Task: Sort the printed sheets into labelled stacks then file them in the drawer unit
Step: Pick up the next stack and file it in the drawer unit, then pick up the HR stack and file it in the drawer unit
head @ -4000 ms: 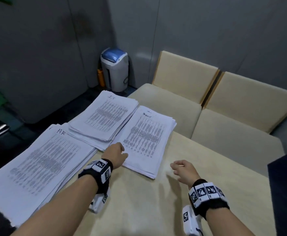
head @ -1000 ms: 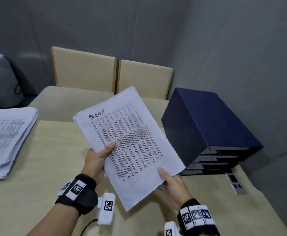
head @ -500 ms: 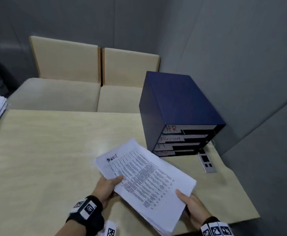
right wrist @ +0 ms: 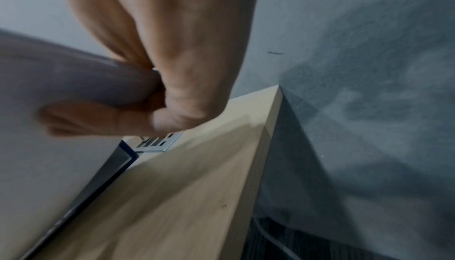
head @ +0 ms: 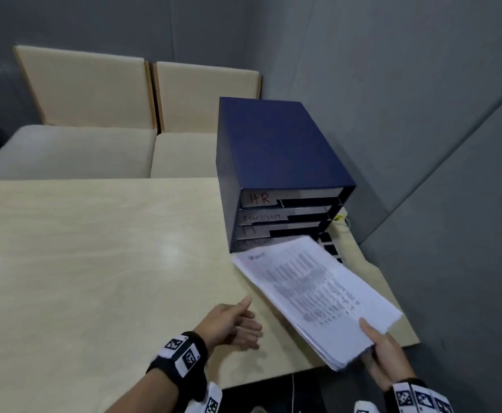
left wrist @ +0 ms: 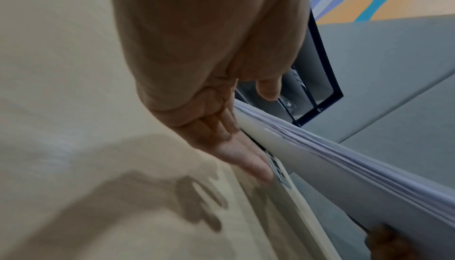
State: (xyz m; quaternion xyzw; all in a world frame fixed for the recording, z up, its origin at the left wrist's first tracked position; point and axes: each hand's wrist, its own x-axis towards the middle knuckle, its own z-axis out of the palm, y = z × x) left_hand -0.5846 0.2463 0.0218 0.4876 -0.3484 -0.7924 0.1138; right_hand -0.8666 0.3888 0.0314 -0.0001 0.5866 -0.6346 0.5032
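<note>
A thick stack of printed sheets (head: 315, 293) is held above the table's right end, its far edge in front of the bottom drawer of the dark blue drawer unit (head: 273, 162). My right hand (head: 383, 350) grips the stack's near corner, thumb on top; the right wrist view shows its fingers (right wrist: 103, 116) curled under the sheets (right wrist: 49, 167). My left hand (head: 234, 323) is open above the table, left of the stack and apart from it. In the left wrist view its fingers (left wrist: 236, 147) lie straight beside the stack's edge (left wrist: 344, 157). The top drawer front reads HR (head: 260, 199).
The light wooden table (head: 94, 263) stretches to the left. Two beige chairs (head: 142, 114) stand behind it. A grey partition wall (head: 422, 144) runs close along the right. A socket panel (right wrist: 157, 143) lies in the table by the unit's front.
The stack has moved forward and right to the unit's lowest drawer. My left hand has let go of it and drawn back; the right hand alone holds it.
</note>
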